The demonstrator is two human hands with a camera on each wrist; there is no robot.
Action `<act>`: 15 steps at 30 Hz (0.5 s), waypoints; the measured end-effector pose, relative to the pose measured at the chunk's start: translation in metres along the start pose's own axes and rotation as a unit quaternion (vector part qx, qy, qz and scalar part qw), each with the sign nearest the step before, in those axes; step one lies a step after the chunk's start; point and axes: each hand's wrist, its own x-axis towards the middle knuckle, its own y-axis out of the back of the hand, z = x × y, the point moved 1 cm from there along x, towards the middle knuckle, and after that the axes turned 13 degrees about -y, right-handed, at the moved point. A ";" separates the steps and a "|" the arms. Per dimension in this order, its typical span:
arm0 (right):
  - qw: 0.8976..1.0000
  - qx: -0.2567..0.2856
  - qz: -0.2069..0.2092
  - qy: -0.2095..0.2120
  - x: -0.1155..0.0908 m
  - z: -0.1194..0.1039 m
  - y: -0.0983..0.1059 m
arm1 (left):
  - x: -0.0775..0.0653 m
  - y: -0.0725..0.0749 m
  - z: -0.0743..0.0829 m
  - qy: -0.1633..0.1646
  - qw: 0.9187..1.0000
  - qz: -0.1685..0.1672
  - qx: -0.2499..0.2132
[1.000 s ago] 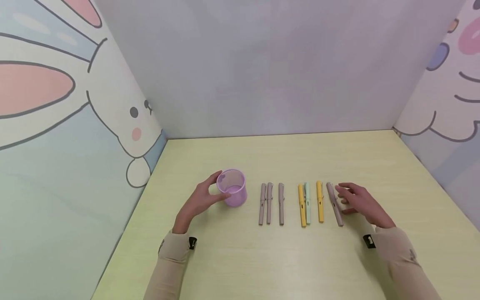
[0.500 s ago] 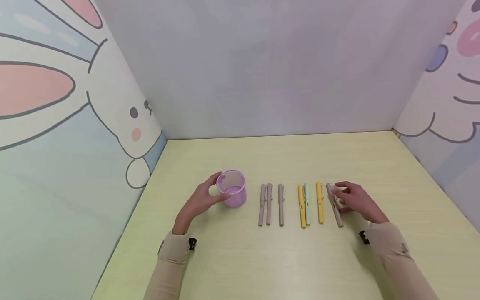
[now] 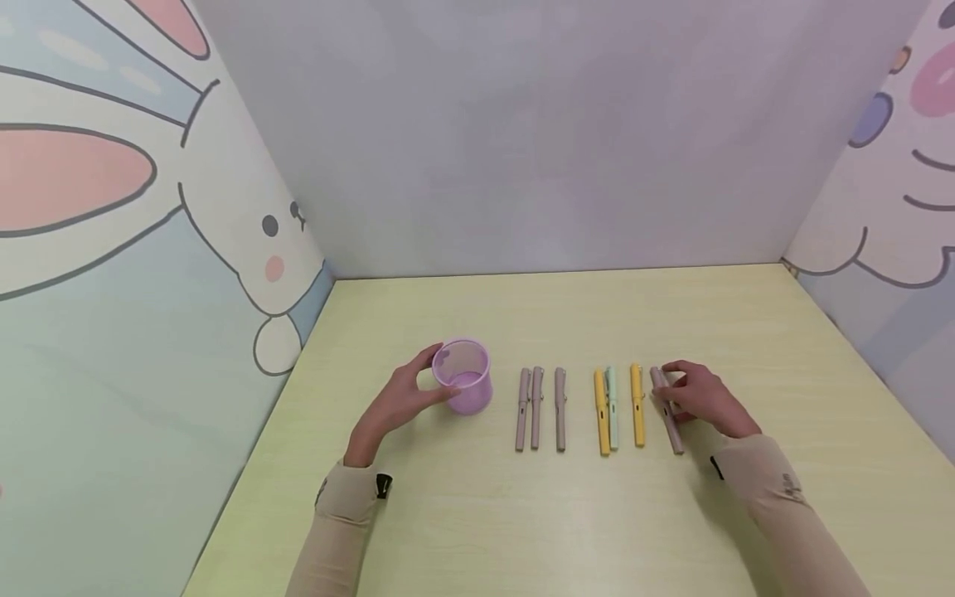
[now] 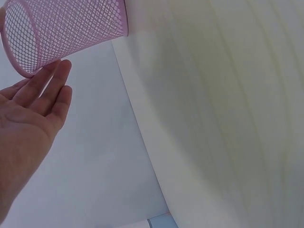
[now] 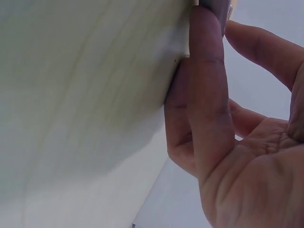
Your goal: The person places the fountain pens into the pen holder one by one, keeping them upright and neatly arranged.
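A lilac mesh pen cup (image 3: 477,398) stands upright on the table, left of the pens. My left hand (image 3: 399,404) grips it, thumb on the near side and fingers around the far side of the rim. The left wrist view shows the cup's mesh wall (image 4: 80,28) with fingertips against its rim. At the right end of the pen row, my right hand (image 3: 705,396) pinches a mauve pen (image 3: 675,434) that lies slightly slanted. In the right wrist view, fingers (image 5: 208,90) and thumb meet either side of this pen (image 5: 216,9), mostly out of frame.
Three more mauve pens (image 3: 560,414) lie right of the cup. Beyond them come a yellow pen (image 3: 602,414), a mint-green pen (image 3: 613,414) close beside it, and another yellow pen (image 3: 637,410). Grey and cartoon-printed walls (image 3: 492,166) enclose the table (image 3: 522,531).
My right hand has moved left onto the slanted mauve pen, and its fingers have closed around it. The left hand and the cup have stayed in place.
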 end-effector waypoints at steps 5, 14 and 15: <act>1.000 -0.008 0.002 0.002 0.002 -0.001 0.000 | 0.000 0.000 -0.001 0.001 1.000 -0.001 -0.001; 1.000 -0.001 0.000 0.011 0.000 -0.001 0.000 | -0.001 0.000 0.000 -0.004 1.000 0.000 -0.005; 1.000 0.001 0.000 0.011 -0.001 -0.002 0.001 | -0.001 0.000 0.000 -0.004 1.000 -0.001 -0.006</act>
